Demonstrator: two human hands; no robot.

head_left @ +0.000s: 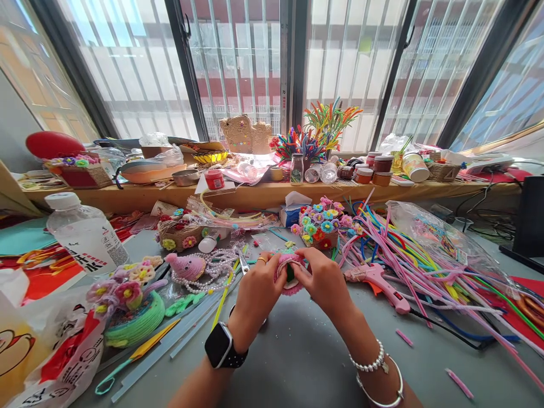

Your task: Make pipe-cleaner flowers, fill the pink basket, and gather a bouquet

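Observation:
Between both hands, low over the grey table (297, 362), is a small round pink craft piece (293, 290) with a dark green spot in its opening. My left hand (260, 290) pinches its left edge, and my right hand (326, 281) grips the right edge; both sets of fingers are closed, hiding part of it. Scissors (243, 262) lie just left of my left hand, near a pink cone-shaped craft piece (189, 265) and strings of white beads (219, 271). Right of my right hand rests a pink glue gun (385, 286).
Pink and coloured pipe cleaners (408, 255) spread across the right side. A flower basket (325, 224) stands behind my hands. On the left are a plastic bottle (85, 235), a green flower craft (135, 320) and clear glue sticks (157, 345). A crowded ledge (255, 195) runs below the windows.

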